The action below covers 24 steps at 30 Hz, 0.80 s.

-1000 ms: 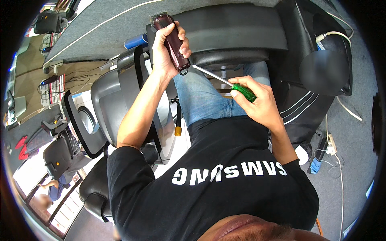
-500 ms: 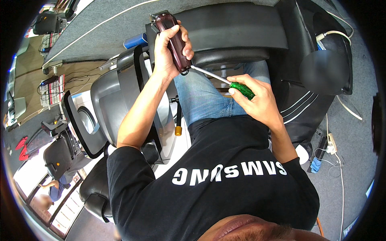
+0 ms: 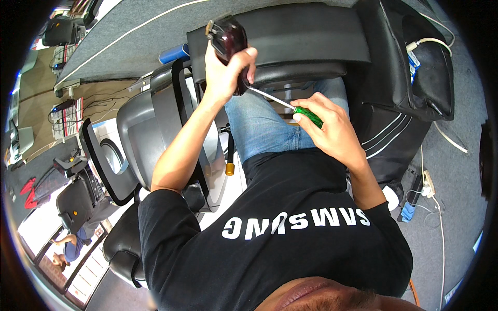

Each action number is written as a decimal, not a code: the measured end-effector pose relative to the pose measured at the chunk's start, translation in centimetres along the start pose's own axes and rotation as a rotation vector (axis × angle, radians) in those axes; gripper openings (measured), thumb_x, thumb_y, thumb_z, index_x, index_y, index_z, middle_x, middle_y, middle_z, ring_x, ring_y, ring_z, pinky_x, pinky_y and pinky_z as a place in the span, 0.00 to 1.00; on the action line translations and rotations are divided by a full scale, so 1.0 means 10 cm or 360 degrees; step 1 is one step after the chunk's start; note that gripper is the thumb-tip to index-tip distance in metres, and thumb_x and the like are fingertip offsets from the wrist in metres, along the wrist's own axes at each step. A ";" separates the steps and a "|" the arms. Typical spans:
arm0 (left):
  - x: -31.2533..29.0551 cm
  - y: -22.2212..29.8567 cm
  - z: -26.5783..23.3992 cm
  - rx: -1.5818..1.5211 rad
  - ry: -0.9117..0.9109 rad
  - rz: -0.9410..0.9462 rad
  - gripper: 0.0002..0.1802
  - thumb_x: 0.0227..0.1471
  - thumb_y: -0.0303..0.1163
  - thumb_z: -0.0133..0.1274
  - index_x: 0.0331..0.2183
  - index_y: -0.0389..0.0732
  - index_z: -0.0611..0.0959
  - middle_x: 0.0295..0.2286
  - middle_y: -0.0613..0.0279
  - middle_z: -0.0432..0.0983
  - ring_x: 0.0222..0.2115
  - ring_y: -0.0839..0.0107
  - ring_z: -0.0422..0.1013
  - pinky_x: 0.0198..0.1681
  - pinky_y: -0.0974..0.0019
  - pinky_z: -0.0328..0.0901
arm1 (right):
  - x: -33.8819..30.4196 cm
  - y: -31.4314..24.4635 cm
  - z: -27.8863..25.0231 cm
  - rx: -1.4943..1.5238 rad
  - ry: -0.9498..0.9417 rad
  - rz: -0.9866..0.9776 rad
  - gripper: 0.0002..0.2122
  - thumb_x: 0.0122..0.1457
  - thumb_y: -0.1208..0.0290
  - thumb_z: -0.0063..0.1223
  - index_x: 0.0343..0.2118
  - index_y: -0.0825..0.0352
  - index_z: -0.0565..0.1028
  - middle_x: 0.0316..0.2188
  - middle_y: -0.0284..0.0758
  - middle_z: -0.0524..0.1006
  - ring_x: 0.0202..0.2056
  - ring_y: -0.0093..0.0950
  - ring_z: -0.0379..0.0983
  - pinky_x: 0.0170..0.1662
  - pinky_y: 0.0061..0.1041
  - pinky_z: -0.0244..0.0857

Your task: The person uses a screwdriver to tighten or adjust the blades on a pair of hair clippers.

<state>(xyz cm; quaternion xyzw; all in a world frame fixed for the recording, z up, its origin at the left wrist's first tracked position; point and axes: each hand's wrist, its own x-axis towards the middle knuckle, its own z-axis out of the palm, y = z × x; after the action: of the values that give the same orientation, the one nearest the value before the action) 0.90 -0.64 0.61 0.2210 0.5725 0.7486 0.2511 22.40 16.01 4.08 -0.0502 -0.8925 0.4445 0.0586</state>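
Note:
My left hand (image 3: 224, 72) is wrapped round a dark maroon hair clipper (image 3: 232, 39), its metal blade end pointing away from me. In my right hand (image 3: 332, 124) is a screwdriver (image 3: 308, 117) with a green see-through handle, pinched between thumb and fingers. The screwdriver's thin metal shaft slants up and left, and its tip meets the near end of the clipper or lies right beside it; the exact contact is too small to tell. Both hands are over my lap, in front of the black padded seat.
A black padded bench (image 3: 306, 39) spans the far side. To my left is a grey and black salon chair (image 3: 150, 119). A blue box-like object (image 3: 175, 53) lies behind it. White cables and a power strip (image 3: 428, 184) lie at the right. A person (image 3: 72, 249) shows far left.
My left hand has turned the clipper, so its blade end tilts more up and right. My right hand with the screwdriver has shifted slightly left, its tip staying by the clipper's near end.

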 end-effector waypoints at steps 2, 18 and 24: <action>-0.02 -0.01 0.04 0.0097 -0.0027 -0.0021 0.22 0.53 0.20 0.64 0.46 0.38 0.70 0.24 0.62 0.76 0.15 0.75 0.71 0.19 0.69 0.66 | -0.01 -0.03 0.01 -0.0244 -0.0006 -0.0047 0.12 0.66 0.68 0.62 0.49 0.66 0.82 0.33 0.38 0.78 0.28 0.35 0.80 0.31 0.36 0.72; -0.06 0.01 0.08 -0.0118 -0.0249 -0.0244 0.28 0.51 0.17 0.62 0.50 0.38 0.68 0.24 0.60 0.75 0.14 0.73 0.70 0.18 0.67 0.65 | 0.06 0.17 -0.04 0.1994 -0.0851 0.1295 0.17 0.77 0.62 0.47 0.58 0.70 0.71 0.29 0.29 0.71 0.13 0.10 0.59 0.13 0.13 0.54; 0.04 -0.05 -0.06 -0.0481 -0.0028 -0.0214 0.19 0.64 0.34 0.54 0.52 0.39 0.70 0.29 0.58 0.73 0.16 0.70 0.68 0.18 0.64 0.67 | 0.01 0.06 -0.02 0.1761 -0.0750 0.1033 0.19 0.77 0.63 0.46 0.64 0.67 0.69 0.34 0.34 0.78 0.16 0.13 0.66 0.15 0.15 0.60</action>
<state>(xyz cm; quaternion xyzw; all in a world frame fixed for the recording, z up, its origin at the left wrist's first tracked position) 0.31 -0.75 -0.03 0.1486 0.4646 0.8057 0.3361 22.35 16.54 3.73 -0.1799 -0.4628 0.8293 -0.2563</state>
